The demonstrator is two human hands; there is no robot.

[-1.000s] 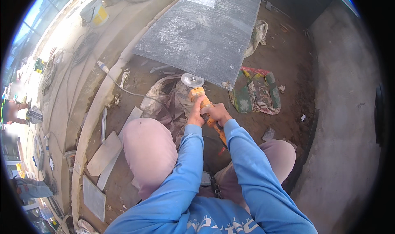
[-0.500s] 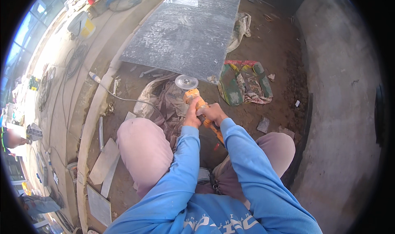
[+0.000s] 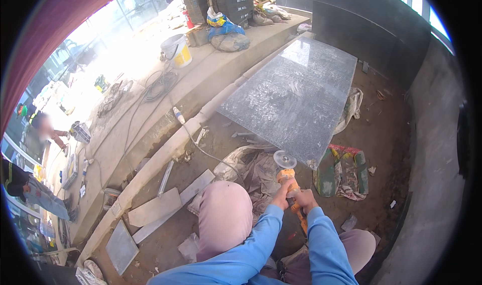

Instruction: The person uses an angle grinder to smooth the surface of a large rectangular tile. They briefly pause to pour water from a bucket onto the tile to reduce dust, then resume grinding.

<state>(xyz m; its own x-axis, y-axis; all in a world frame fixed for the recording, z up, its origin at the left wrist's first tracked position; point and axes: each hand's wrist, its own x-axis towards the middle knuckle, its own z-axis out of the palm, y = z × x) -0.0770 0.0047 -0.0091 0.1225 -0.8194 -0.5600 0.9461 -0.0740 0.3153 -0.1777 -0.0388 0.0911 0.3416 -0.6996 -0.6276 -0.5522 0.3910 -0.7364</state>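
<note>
Both my hands grip an orange angle grinder (image 3: 286, 175) between my bent knees. My left hand (image 3: 283, 193) is wrapped round its front part, by the head. Just behind it, my right hand (image 3: 304, 198) closes on the body. The grinder's pale round disc (image 3: 285, 159) is at the near edge of a large grey stone slab (image 3: 296, 94); whether it touches the edge I cannot tell. A grey cable (image 3: 211, 156) runs from a white and blue plug connector (image 3: 178, 115) toward the grinder. Crumpled cloth (image 3: 261, 172) lies under the disc.
Green and red sacks (image 3: 341, 172) lie right of the disc. Stone offcuts (image 3: 155, 207) are on the dirt at left, below a concrete ledge (image 3: 241, 59) carrying a bucket (image 3: 176, 50) and coiled cable (image 3: 160, 86). A grey wall (image 3: 437, 149) bounds the right. Two people (image 3: 47, 129) are at far left.
My view has swung to the left and up, so the slab, grinder and hands sit further right and lower. More of the ledge shows. Both hands keep their grip on the grinder.
</note>
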